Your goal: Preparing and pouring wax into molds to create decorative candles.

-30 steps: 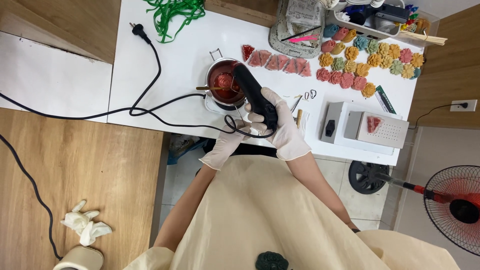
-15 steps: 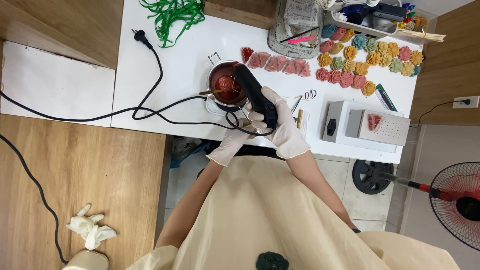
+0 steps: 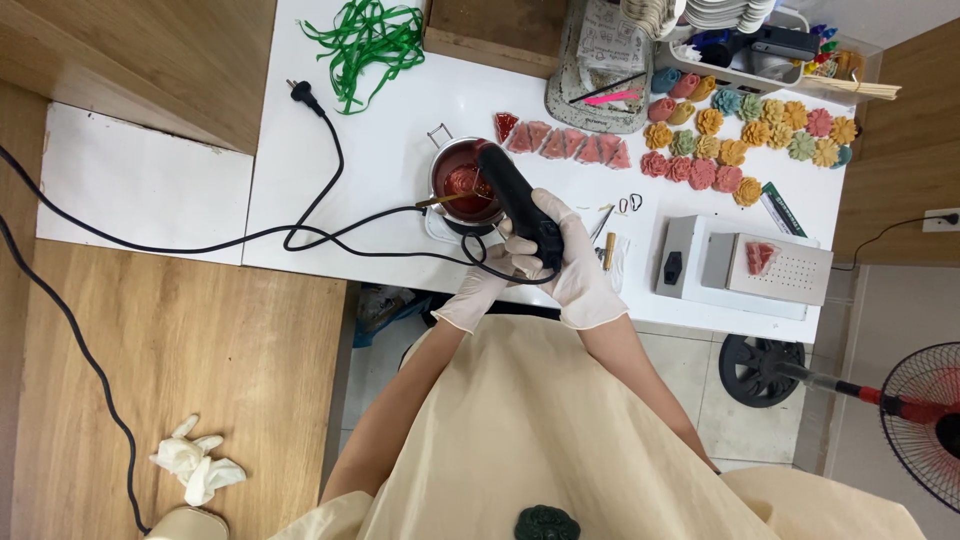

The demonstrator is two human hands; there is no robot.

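Both gloved hands grip one black heat gun (image 3: 518, 203), its nose aimed into a small metal pot (image 3: 462, 186) of red melt near the front edge of the white counter (image 3: 380, 150). The right hand (image 3: 572, 262) wraps the handle with fingers closed; the left hand (image 3: 508, 262) steadies it from below, also closed on it. It looks like the melting step, which calls for a steady aim. Behind the pot lie six red wedges (image 3: 562, 145); right of them, some seventeen flower shapes (image 3: 745, 140). One cord (image 3: 300, 235) trails left.

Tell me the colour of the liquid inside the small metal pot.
Red. The liquid in the pot shows best in the head view, under the black tool.
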